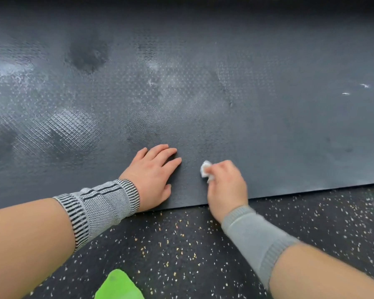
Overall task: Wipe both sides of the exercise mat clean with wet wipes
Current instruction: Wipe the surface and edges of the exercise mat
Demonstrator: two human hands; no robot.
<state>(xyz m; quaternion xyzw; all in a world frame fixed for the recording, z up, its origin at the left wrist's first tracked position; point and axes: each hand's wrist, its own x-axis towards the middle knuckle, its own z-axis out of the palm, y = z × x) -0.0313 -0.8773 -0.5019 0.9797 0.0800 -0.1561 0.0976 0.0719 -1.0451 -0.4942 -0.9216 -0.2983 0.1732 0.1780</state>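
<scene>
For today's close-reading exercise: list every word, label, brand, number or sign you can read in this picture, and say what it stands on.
None: no readable text anywhere in the head view.
Mat: only a dotted texture and pale smears, no print.
Wipe in the right hand: plain white.
Left hand wrist band: stripes only, no logo.
Green thing on the speckled floor: no marking visible.

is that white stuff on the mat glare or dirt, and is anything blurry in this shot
Head view: the pale sheen on the mat, strongest at left, looks like light glancing off wet streaks, though residue can't be ruled out; the right hand and wipe are slightly motion-blurred, the left hand sharper; the mat's edge bows from the wide lens; the top edge falls dark.
</scene>
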